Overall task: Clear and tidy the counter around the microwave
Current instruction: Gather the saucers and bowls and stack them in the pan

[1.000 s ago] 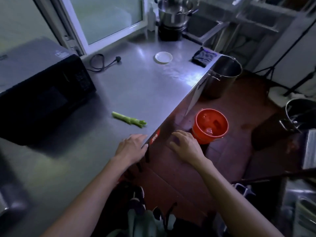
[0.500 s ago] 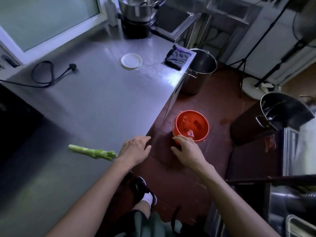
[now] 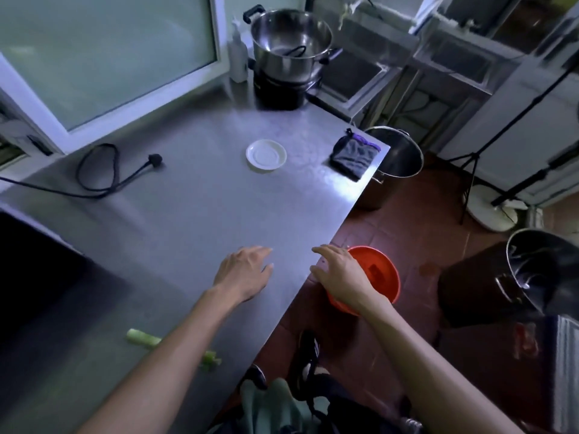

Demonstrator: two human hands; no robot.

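Note:
My left hand [image 3: 246,272] hovers palm down over the steel counter [image 3: 188,220] with its fingers relaxed and holding nothing. My right hand [image 3: 343,277] is past the counter's front edge, fingers spread and empty, above the orange bucket [image 3: 383,277] on the floor. A green celery stalk [image 3: 144,337] lies on the counter near me, partly hidden under my left forearm. Farther back sit a small white saucer [image 3: 266,154] and a folded dark cloth [image 3: 354,156] at the counter's corner. The black microwave [image 3: 28,261] fills the left edge.
A loose black power cord [image 3: 103,173] lies by the window. A steel pot [image 3: 291,42] stands on a black burner at the back beside a white bottle [image 3: 238,57]. On the red floor are a tall steel stockpot [image 3: 394,161], another pot [image 3: 545,270] and a tripod.
The view has swung forward along the counter, so the celery now lies behind my left forearm. Both hands have moved forward and stay empty; the right now hangs over the orange bucket.

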